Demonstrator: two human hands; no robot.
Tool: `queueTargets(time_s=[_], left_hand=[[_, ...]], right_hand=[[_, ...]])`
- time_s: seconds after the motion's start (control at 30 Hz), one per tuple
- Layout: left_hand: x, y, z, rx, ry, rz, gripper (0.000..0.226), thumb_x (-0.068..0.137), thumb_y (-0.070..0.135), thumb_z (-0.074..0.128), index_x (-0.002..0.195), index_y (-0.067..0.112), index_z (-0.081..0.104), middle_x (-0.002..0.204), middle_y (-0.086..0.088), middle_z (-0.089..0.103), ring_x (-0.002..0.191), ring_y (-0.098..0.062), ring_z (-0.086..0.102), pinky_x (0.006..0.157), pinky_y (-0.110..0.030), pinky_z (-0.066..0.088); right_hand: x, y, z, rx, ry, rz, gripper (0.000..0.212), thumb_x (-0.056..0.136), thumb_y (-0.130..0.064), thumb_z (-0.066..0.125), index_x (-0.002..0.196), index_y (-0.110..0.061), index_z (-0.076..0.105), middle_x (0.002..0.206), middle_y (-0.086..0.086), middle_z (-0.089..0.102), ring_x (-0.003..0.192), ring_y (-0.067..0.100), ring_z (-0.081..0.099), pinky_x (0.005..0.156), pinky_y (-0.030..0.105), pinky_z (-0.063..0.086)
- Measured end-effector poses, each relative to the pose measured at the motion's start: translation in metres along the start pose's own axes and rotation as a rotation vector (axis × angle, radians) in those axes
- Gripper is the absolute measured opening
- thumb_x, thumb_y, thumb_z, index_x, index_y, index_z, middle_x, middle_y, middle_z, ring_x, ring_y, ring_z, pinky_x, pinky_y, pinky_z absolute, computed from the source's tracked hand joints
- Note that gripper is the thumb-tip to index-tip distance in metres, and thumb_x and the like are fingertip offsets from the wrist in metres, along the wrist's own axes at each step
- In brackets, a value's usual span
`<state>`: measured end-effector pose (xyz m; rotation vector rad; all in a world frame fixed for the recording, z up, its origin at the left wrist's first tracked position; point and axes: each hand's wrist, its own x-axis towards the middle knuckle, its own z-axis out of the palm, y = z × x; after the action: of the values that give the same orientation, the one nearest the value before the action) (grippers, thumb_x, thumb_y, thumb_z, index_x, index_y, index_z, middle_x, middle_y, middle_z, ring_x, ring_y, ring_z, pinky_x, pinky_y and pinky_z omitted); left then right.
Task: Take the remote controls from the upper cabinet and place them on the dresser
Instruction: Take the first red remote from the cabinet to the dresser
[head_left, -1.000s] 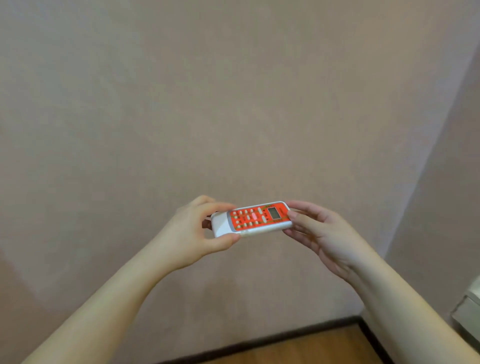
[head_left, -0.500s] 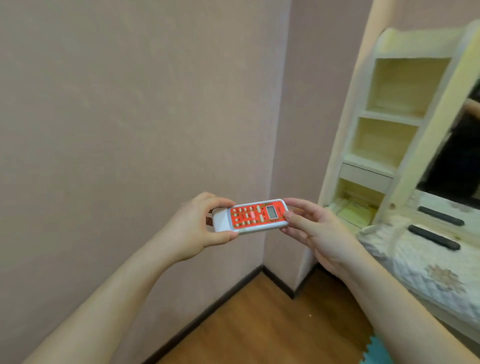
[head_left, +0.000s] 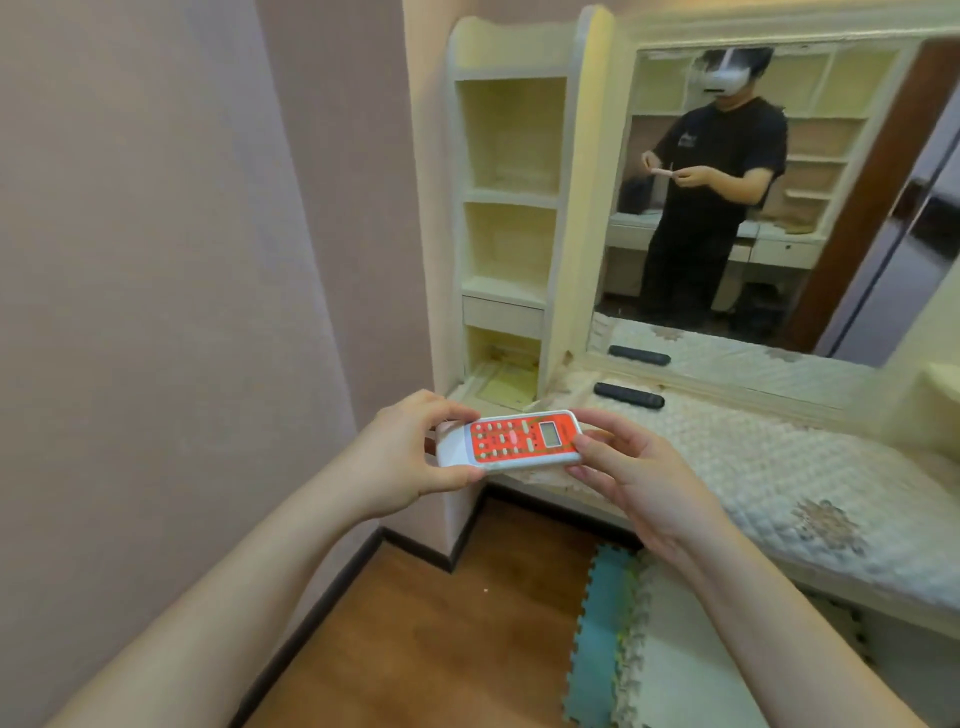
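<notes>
1. Left hand (head_left: 402, 457) pinches red remote's (head_left: 511, 440) white end, thumb below.
2. Right hand (head_left: 631, 480) fingers curl round its other end.
3. Remote held level in front of dresser (head_left: 779, 467); black remote (head_left: 628, 395) lies on top.

a home bedroom — cream dresser (head_left: 779, 467) with mirror (head_left: 753, 182), shelf unit (head_left: 511, 208), wood floor (head_left: 441, 639).

No readable text, markings on the red-faced remote control (head_left: 511, 440) too small and blurred
</notes>
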<state>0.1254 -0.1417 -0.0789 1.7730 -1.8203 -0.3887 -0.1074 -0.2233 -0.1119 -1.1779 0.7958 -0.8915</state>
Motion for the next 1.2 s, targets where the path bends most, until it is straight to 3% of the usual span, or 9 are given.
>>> queueTargets(time_s=[0.17, 0.27, 0.37, 0.87, 1.0, 1.2], left_hand=[[0.042, 0.023, 0.055, -0.018, -0.061, 0.039, 0.058, 0.072, 0.044, 0.078, 0.126, 0.034, 0.057, 0.117, 0.017, 0.055, 0.105, 0.001, 0.052, 0.082, -0.009, 0.043], [0.062, 0.032, 0.080, -0.015, -0.101, 0.042, 0.060, 0.072, 0.047, 0.077, 0.127, 0.033, 0.056, 0.121, 0.014, 0.055, 0.110, -0.002, 0.052, 0.092, -0.025, 0.047], [0.081, 0.039, 0.098, -0.020, -0.125, 0.060, 0.057, 0.072, 0.047, 0.076, 0.124, 0.034, 0.056, 0.119, 0.014, 0.055, 0.109, -0.004, 0.052, 0.092, -0.028, 0.047], [0.188, -0.018, 0.159, -0.099, -0.256, 0.180, 0.061, 0.079, 0.044, 0.072, 0.134, 0.028, 0.051, 0.130, 0.006, 0.051, 0.118, -0.009, 0.048, 0.102, -0.031, 0.041], [0.217, -0.053, 0.159, -0.164, -0.286, 0.159, 0.061, 0.078, 0.041, 0.074, 0.133, 0.028, 0.052, 0.129, 0.008, 0.052, 0.116, -0.006, 0.050, 0.101, -0.026, 0.043], [0.254, -0.098, 0.156, -0.385, -0.298, 0.110, 0.060, 0.076, 0.026, 0.079, 0.130, 0.019, 0.055, 0.128, 0.005, 0.054, 0.114, -0.004, 0.054, 0.092, -0.007, 0.042]], right_hand=[[0.009, 0.008, -0.068, -0.020, 0.067, 0.022, 0.025, 0.089, -0.019, 0.064, 0.113, -0.022, 0.067, 0.102, 0.004, 0.074, 0.098, 0.015, 0.070, 0.082, 0.026, 0.056], [0.014, 0.012, -0.097, -0.012, 0.107, 0.051, 0.026, 0.089, -0.018, 0.064, 0.114, -0.021, 0.066, 0.104, 0.005, 0.074, 0.099, 0.016, 0.070, 0.084, 0.028, 0.055], [0.019, 0.015, -0.118, 0.008, 0.146, 0.062, 0.028, 0.090, -0.014, 0.063, 0.117, -0.017, 0.065, 0.107, 0.007, 0.072, 0.099, 0.016, 0.070, 0.083, 0.028, 0.055], [0.088, 0.046, -0.146, 0.051, 0.382, 0.083, 0.023, 0.089, -0.013, 0.064, 0.111, -0.021, 0.066, 0.109, 0.010, 0.070, 0.096, 0.016, 0.071, 0.075, 0.022, 0.057], [0.123, 0.064, -0.131, 0.043, 0.428, 0.103, 0.025, 0.089, -0.014, 0.064, 0.113, -0.022, 0.064, 0.112, 0.010, 0.068, 0.098, 0.016, 0.070, 0.075, 0.021, 0.056], [0.171, 0.079, -0.111, 0.027, 0.463, 0.101, 0.029, 0.089, -0.017, 0.065, 0.118, -0.021, 0.063, 0.113, 0.006, 0.069, 0.098, 0.015, 0.070, 0.079, 0.024, 0.057]])
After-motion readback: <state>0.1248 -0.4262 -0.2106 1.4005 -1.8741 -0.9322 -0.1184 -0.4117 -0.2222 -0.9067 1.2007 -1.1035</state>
